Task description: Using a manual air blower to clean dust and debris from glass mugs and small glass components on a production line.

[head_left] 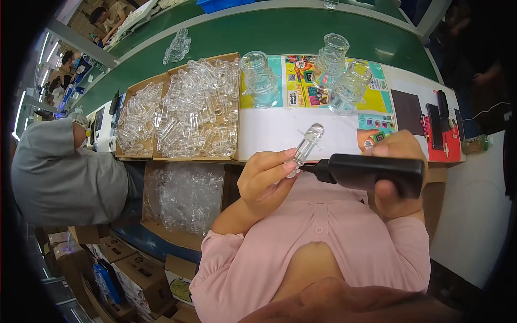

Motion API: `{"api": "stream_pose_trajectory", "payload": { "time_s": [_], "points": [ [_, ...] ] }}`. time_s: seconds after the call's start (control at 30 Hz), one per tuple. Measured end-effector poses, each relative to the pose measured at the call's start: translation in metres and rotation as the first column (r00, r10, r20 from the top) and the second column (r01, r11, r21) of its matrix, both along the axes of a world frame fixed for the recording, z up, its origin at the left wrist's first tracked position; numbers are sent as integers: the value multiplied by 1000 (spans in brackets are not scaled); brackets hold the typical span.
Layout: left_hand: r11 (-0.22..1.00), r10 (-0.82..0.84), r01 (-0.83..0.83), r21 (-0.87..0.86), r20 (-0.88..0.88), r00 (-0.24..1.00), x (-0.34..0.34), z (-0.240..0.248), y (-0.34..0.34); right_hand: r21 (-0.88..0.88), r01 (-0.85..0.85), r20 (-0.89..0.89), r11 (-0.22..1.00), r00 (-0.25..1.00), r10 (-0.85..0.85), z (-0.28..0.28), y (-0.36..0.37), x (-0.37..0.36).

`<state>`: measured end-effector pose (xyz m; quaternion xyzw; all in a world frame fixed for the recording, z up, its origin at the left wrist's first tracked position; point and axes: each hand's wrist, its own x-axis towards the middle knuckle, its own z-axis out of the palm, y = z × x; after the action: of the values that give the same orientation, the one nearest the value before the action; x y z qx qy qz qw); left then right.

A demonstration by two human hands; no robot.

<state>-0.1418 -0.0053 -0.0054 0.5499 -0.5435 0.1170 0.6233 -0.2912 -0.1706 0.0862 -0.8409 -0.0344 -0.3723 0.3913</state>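
Note:
My left hand (265,182) pinches a small clear tube-like piece (309,142) between fingertips and thumb, its far end tilted up and away. Wrapped round a black squeeze bottle (379,171) is my right hand (399,143), which holds it on its side. The bottle's thin nozzle points left and meets, or nearly meets, the lower end of the clear piece; whether any liquid comes out cannot be made out. Beyond my hands stand clear stepped vessels: one on the left (260,79), one further back (333,56) and one on the right (350,89).
Left of my hands, shallow cardboard trays (237,107) hold many clear tube pieces. Below them sits an open box (223,188) with clear plastic. A phone-like dark object (434,126) lies at the right. Another clear vessel (177,46) lies further back. A grey-clad person (70,172) sits left.

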Motion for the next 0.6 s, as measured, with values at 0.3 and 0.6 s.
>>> {"api": "stream_pose_trajectory", "payload": {
  "time_s": [0.3,0.6],
  "points": [
    [999,31,-29,46,-35,999,-1,3,-3,-251,-190,75,949,974,215,-5,2,-6],
    [874,-424,443,-201,-760,492,-8,0,1,-144,-255,179,956,943,279,-17,-1,-10]
  ]
}}
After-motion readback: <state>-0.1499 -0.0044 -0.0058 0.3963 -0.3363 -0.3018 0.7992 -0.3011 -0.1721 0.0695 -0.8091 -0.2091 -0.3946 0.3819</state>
